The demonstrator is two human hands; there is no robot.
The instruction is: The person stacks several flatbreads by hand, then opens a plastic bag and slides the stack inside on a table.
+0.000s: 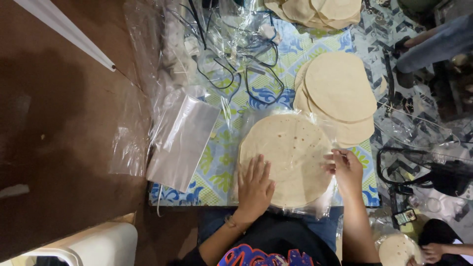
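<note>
Fingers of the left hand (255, 184) lay spread flat on a round flatbread stack (286, 157), gripping nothing; the right hand (346, 170) pinched its clear plastic bag (322, 207) at the edge. The stack sat partly bagged; loose flatbreads (340, 88) lay unbagged beyond.

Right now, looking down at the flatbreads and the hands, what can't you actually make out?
- Head view: the left hand covers part of the round speckled flatbread, so the surface beneath is hidden.
- The right hand's fingertips pinch at clear plastic film; glare hides the film's edge.
- Pale flatbread pile is cut off by the top edge.
- Another person's hand is cut off at the corner.
</note>
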